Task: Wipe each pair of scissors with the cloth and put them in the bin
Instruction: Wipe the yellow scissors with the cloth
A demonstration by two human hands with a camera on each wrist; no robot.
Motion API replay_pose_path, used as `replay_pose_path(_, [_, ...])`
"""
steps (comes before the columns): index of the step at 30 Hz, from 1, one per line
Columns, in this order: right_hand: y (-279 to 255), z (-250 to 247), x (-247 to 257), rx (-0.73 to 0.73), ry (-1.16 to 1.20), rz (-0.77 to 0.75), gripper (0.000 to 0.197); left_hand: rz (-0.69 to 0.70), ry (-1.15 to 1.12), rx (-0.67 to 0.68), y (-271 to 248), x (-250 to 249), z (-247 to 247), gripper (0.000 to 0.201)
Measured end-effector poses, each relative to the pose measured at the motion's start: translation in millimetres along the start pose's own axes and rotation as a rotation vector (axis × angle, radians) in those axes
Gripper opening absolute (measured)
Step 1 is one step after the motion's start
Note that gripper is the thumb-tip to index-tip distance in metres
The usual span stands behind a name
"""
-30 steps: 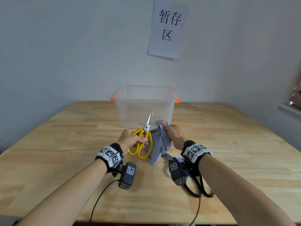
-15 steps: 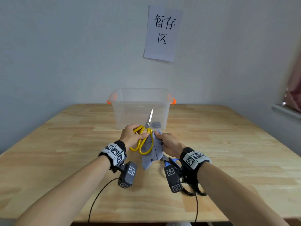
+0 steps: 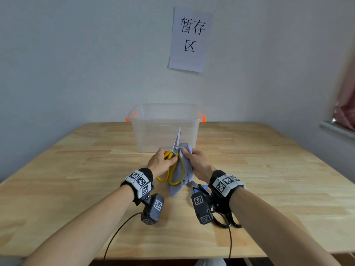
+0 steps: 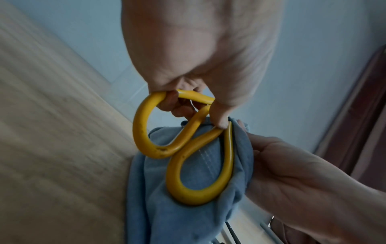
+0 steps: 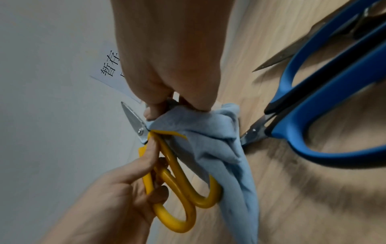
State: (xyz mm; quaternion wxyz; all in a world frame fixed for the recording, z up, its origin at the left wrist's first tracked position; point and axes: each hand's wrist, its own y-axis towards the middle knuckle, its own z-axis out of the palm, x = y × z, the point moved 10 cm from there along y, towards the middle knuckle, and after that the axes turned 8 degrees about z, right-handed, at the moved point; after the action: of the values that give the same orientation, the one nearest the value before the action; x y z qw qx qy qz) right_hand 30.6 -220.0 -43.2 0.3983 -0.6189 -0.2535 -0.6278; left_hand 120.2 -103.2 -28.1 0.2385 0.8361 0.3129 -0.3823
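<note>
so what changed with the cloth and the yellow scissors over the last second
The right hand slid the cloth down from the blade to the base of the yellow scissors, beside the pivot. The left hand kept gripping the handles, blade pointing up. The bin and the blue scissors on the table stayed put.

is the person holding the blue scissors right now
No, the blue scissors lie on the table; the left hand grips the yellow scissors and the right hand holds the cloth.

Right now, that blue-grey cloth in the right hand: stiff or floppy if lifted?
Likely floppy: the cloth hangs in loose folds below the right hand. Probably light, since a pinch holds it. It drapes around the yellow scissors, so it may snag on them.
</note>
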Motion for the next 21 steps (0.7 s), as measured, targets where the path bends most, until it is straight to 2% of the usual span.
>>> replay_pose_path(4, [1.9, 3.0, 7.3, -0.055, -0.144, -0.069, 0.032, 0.006, 0.040, 0.059, -4.7, -5.1, 5.6, 0.030])
replay_pose_path(8, [1.9, -0.3, 15.9, -0.175, -0.325, -0.144, 0.034, 0.024, 0.120, 0.084, -7.9, -11.1, 4.5, 0.040])
replay_pose_path(11, [1.4, -2.9, 19.1, -0.210, -0.421, -0.174, 0.033, 0.019, 0.079, 0.105, -7.4, -9.2, 6.5, 0.035])
replay_pose_path(14, [8.3, -8.9, 13.7, -0.225, -0.392, -0.146, 0.025, -0.001, -0.067, 0.103, -7.4, -3.9, 6.0, 0.025])
replay_pose_path(17, [11.2, -18.4, 8.4, -0.223, -0.315, -0.116, 0.023, -0.016, -0.112, 0.105, -7.7, 1.4, 4.6, 0.021])
replay_pose_path(19, [9.4, -21.4, 6.4, -0.197, -0.314, -0.104, 0.021, -0.045, -0.172, 0.094, -7.4, 4.2, 3.6, 0.022])
replay_pose_path(21, [7.9, -23.1, 4.7, -0.180, -0.281, -0.083, 0.028, -0.077, -0.276, 0.092, -8.9, 2.2, 5.0, 0.031])
